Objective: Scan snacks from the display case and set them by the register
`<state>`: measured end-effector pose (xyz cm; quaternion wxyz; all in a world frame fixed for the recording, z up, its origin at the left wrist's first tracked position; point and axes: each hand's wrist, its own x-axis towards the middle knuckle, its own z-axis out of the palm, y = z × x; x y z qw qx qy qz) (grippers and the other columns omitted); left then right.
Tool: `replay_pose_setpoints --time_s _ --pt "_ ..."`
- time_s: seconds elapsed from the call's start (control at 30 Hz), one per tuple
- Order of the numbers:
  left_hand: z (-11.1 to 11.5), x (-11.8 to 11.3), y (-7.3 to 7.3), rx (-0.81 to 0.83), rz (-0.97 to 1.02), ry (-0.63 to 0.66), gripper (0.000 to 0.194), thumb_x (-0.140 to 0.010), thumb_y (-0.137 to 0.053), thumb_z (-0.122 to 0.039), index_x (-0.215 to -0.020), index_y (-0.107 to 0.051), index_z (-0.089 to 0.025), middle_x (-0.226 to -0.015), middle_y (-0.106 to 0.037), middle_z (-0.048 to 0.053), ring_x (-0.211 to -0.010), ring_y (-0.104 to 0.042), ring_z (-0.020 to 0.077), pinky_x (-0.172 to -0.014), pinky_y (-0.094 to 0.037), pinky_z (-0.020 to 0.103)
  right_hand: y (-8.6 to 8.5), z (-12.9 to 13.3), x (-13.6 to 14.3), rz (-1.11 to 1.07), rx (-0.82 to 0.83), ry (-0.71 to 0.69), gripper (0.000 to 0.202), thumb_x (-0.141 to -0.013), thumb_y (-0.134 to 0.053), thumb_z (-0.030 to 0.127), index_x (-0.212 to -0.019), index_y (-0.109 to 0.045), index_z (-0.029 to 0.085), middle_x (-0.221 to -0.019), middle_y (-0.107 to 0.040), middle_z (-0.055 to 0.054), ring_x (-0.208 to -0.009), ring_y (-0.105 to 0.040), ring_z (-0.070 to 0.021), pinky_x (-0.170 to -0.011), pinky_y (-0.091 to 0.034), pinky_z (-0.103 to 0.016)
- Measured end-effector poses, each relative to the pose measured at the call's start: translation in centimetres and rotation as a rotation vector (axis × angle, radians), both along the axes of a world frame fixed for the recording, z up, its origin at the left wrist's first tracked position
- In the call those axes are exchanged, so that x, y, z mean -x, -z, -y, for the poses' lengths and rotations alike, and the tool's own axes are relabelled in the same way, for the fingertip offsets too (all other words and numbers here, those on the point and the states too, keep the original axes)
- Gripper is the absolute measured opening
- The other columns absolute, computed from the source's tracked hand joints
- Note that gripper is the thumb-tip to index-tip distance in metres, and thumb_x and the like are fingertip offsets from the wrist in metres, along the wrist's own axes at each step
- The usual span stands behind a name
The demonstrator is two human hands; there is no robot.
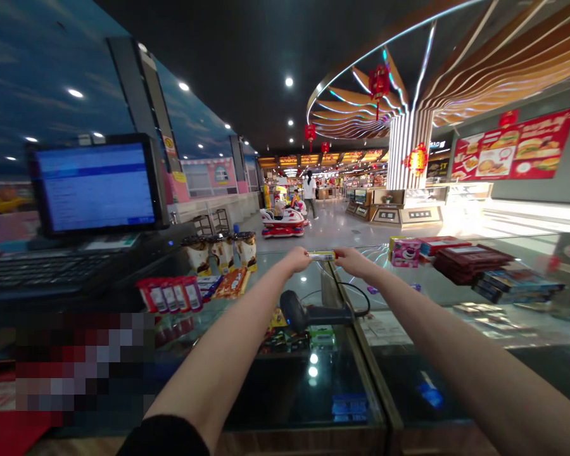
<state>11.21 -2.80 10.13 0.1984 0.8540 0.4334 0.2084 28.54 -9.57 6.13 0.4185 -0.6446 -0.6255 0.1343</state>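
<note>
Both my arms reach forward over the glass counter (285, 373). Between them is a small slim yellow-and-white packet (322, 256), its exact kind too small to make out. My left hand (297, 259) pinches its left end, and my right hand (352, 261) pinches the right end. Nearer to me, below the packet, a black handheld barcode scanner (313, 311) lies on the glass with its cable curling to the right. Under the glass sit packaged goods, among them a green packet (322, 337) and blue packs (349, 406).
To the left stand a monitor (95, 187) and a keyboard (52, 272). Several cups (222, 252) and snack packs (178, 293) line the counter's left side. At right lie a pink box (403, 252) and dark red packs (472, 261). A person (309, 193) walks beyond a ride-on car (284, 221).
</note>
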Motion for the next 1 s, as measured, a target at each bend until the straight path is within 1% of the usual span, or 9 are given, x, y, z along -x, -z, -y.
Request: replay_pose_setpoints --time_s 0.13,0.23,0.37,0.43,0.5,0.63,0.73,0.9,1.0 --pt "-0.7 3.1 0.2 -0.005 0.035 -0.015 0.022 -0.073 -0.058 -0.013 -0.088 -0.074 -0.008 -0.063 -0.063 0.002 -0.062 -0.053 0.0141 -0.06 -0.041 0.023 -0.6 -0.2 2.8 -0.068 -0.018 -0.056 0.017 -0.068 -0.058 0.016 -0.079 -0.07 0.017 -0.069 -0.064 0.0 -0.075 -0.056 -0.0181 -0.073 -0.043 -0.027" --pt "-1.2 5.2 1.0 -0.009 0.12 -0.031 0.029 -0.075 -0.055 -0.011 -0.098 -0.073 -0.009 -0.074 -0.069 0.004 -0.07 -0.057 0.0154 -0.065 -0.043 0.023 -0.8 -0.2 4.6 -0.156 -0.007 -0.061 0.014 -0.072 -0.059 0.024 -0.078 -0.069 0.017 -0.07 -0.063 0.0 -0.075 -0.055 -0.0178 -0.07 -0.042 -0.026" --pt "-1.3 7.7 3.1 0.042 0.332 -0.058 0.042 -0.077 -0.052 -0.009 -0.117 -0.066 -0.01 -0.094 -0.073 0.008 -0.082 -0.062 0.0161 -0.076 -0.046 0.025 -0.3 0.0 6.5 -0.357 0.023 -0.047 0.027 -0.082 -0.05 0.038 -0.088 -0.068 0.018 -0.09 -0.067 -0.004 -0.085 -0.057 -0.0185 -0.07 -0.043 -0.027" --pt "-1.2 8.7 4.4 0.094 0.441 -0.065 0.047 -0.077 -0.051 -0.006 -0.122 -0.061 -0.008 -0.101 -0.072 0.011 -0.086 -0.064 0.0158 -0.078 -0.047 0.025 0.2 0.1 7.2 -0.471 0.056 -0.068 0.033 -0.086 -0.046 0.042 -0.097 -0.067 0.019 -0.102 -0.068 -0.006 -0.093 -0.059 -0.0197 -0.073 -0.044 -0.029" --pt "-1.0 9.5 5.6 0.122 0.514 -0.082 0.047 -0.078 -0.051 -0.006 -0.123 -0.06 -0.009 -0.105 -0.072 0.012 -0.089 -0.065 0.0158 -0.079 -0.048 0.025 0.6 0.3 7.7 -0.574 0.086 -0.098 0.038 -0.088 -0.045 0.045 -0.106 -0.065 0.019 -0.113 -0.067 -0.009 -0.102 -0.06 -0.0208 -0.08 -0.044 -0.032" --pt "-0.7 10.5 7.1 0.115 0.541 -0.086 0.045 -0.079 -0.053 -0.009 -0.123 -0.061 -0.012 -0.106 -0.072 0.01 -0.087 -0.065 0.016 -0.076 -0.049 0.026 1.3 0.5 8.2 -0.688 0.109 -0.11 0.043 -0.091 -0.043 0.046 -0.116 -0.062 0.017 -0.126 -0.063 -0.014 -0.114 -0.059 -0.0222 -0.093 -0.042 -0.037" --pt "-0.6 10.7 7.4 0.123 0.56 -0.108 0.045 -0.079 -0.053 -0.011 -0.124 -0.06 -0.015 -0.109 -0.071 0.009 -0.085 -0.065 0.0157 -0.074 -0.05 0.027 1.6 0.4 8.2 -0.707 0.105 -0.126 0.044 -0.09 -0.045 0.046 -0.119 -0.062 0.018 -0.13 -0.061 -0.013 -0.117 -0.059 -0.0222 -0.096 -0.043 -0.037" --pt "-0.8 10.4 7.7 0.084 0.676 -0.093 0.04 -0.081 -0.055 -0.014 -0.12 -0.062 -0.017 -0.112 -0.069 0.009 -0.096 -0.064 0.0168 -0.081 -0.049 0.027 2.2 0.3 8.2 -0.635 0.107 -0.159 0.042 -0.091 -0.043 0.045 -0.117 -0.065 0.02 -0.129 -0.063 -0.01 -0.12 -0.058 -0.0221 -0.097 -0.045 -0.035" --pt "-1.0 10.2 8.2 0.085 0.731 -0.1 0.038 -0.083 -0.056 -0.019 -0.12 -0.061 -0.018 -0.111 -0.069 0.009 -0.098 -0.064 0.0172 -0.081 -0.05 0.028 2.3 0.6 8.5 -0.625 0.112 -0.168 0.041 -0.091 -0.044 0.045 -0.115 -0.065 0.02 -0.126 -0.065 -0.01 -0.119 -0.058 -0.0223 -0.098 -0.044 -0.036"
